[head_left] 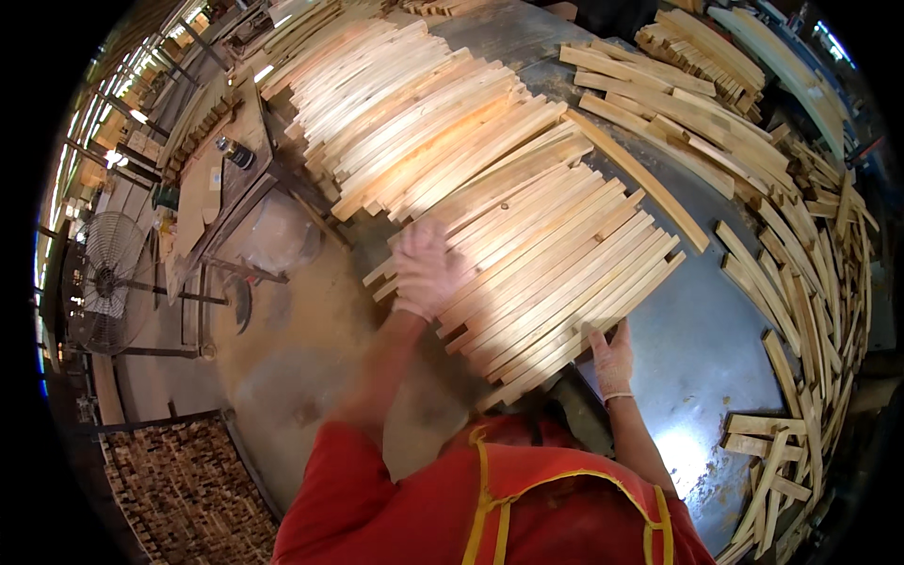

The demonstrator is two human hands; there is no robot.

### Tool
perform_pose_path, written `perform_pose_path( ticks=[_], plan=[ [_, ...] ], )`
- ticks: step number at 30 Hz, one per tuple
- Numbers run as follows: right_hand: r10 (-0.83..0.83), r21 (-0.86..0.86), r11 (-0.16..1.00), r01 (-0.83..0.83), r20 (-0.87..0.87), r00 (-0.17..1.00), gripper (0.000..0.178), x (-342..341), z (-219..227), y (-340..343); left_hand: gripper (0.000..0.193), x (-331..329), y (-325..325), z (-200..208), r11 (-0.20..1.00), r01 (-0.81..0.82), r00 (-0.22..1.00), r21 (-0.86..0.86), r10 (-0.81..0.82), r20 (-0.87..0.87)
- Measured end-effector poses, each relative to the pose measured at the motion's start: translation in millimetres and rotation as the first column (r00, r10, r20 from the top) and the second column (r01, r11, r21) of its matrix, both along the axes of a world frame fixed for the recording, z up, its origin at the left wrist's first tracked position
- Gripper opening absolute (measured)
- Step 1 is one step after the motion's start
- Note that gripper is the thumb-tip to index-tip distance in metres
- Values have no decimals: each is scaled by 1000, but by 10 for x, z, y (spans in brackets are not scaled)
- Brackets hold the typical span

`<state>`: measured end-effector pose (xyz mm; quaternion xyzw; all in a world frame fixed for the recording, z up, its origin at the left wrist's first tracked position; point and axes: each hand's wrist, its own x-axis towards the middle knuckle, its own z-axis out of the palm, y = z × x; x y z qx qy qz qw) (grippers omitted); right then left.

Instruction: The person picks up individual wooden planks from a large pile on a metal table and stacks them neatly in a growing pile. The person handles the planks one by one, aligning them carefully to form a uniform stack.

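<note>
A row of pale wooden strips (556, 254) lies side by side on a metal table in front of me. My left hand (428, 268), in a pale glove and blurred by motion, lies over the left ends of these strips with its fingers stretched out. At the near right edge of the row, my gloved right hand (612, 363) has its thumb on top of the nearest strip and its fingers against the side. Some of those fingers are hidden. Beyond this row lies a second, larger row of wooden strips (405, 113).
Loose, curved wooden strips (659, 104) and heaped offcuts (819, 264) line the right side of the metal table (697, 348). On the left stand a caged fan (108, 273) and a side bench (202, 198) with a can (235, 153). Stacked wood (188, 485) sits at lower left.
</note>
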<state>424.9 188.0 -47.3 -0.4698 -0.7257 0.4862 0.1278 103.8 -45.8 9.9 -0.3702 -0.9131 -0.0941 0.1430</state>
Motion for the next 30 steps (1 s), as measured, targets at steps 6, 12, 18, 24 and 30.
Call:
perform_pose_path(
  ticks=[6, 12, 18, 24, 30],
  plan=[
    [-323, 191, 929, 316, 6, 946, 92, -516, -26, -297, 58, -505, -117, -307, 992, -121, 986, 23, 122, -110],
    [-361, 432, 855, 287, 101, 927, 87, -527, -214, -341, 69, -236, 90, -64, 964, -42, 996, -264, 62, 67],
    [-313, 426, 868, 256, 68, 947, 85, -596, -105, -327, 66, -790, 140, -41, 964, 19, 981, -266, 34, 193],
    [-321, 432, 868, 247, 108, 941, 85, -558, -87, -310, 61, -1233, 491, 637, 926, -27, 998, -377, 48, 47],
    [-296, 456, 859, 234, 69, 953, 84, -569, -119, -335, 65, -1729, 117, 1067, 985, -147, 936, 87, 167, -311]
  ],
)
